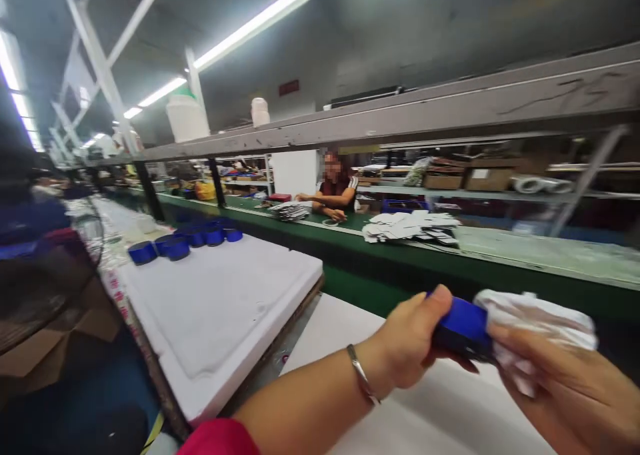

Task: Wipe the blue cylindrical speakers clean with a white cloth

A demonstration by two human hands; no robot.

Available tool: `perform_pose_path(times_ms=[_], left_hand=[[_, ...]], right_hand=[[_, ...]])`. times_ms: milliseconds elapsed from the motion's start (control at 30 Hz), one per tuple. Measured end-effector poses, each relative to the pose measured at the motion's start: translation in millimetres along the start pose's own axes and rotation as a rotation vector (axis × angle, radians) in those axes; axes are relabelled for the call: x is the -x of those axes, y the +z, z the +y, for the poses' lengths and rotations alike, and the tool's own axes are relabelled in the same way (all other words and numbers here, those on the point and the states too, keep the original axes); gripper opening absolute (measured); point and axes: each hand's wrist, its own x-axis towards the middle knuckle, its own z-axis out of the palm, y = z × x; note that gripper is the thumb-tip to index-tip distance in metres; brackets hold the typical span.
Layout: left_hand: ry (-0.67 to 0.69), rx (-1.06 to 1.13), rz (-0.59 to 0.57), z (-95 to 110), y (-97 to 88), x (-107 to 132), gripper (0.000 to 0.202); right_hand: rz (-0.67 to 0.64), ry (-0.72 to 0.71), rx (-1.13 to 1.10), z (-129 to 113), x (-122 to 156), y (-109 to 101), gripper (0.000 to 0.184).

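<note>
Right now your left hand (407, 351) is closed around the near end of a blue piece (465, 325), thumb laid along the top. Your right hand (570, 378) grips a crumpled white cloth (547, 318), which touches the piece's other end; its fingers are partly blurred. You hold the piece up over a white sheet (340, 325), to the right of a thick white slab (235, 308). A metal bracelet (363, 375) circles your left wrist, and a red sleeve (220, 438) covers your forearm further back.

Away to your left, several more blue pieces (176, 247) stand grouped at the slab's far end, a few touching or overlapping in view. Beyond the slab runs a green counter (354, 222), where a co-worker (337, 188) sits with both forearms over it, between two heaps of white pieces (407, 225). Above the counter, a long shelf (320, 125) carries a large white tub (186, 118) and a smaller white jar (260, 113).
</note>
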Motion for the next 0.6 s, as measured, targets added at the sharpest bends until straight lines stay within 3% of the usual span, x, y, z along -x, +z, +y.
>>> perform_pose_path(times_ms=[100, 267, 600], left_hand=[[0.047, -0.015, -0.064, 3.9, -0.5, 12.4, 0.100], [0.102, -0.088, -0.054, 3.2, 3.1, 20.5, 0.111], [0.081, -0.115, -0.059, 3.0, 0.8, 21.9, 0.108]], right_hand=[[0.002, 0.138, -0.036, -17.2, 9.9, -2.2, 0.068], [-0.007, 0.153, -0.016, -22.0, 13.6, 8.9, 0.078], [-0.021, 0.209, -0.024, -9.4, 8.5, -1.8, 0.064]])
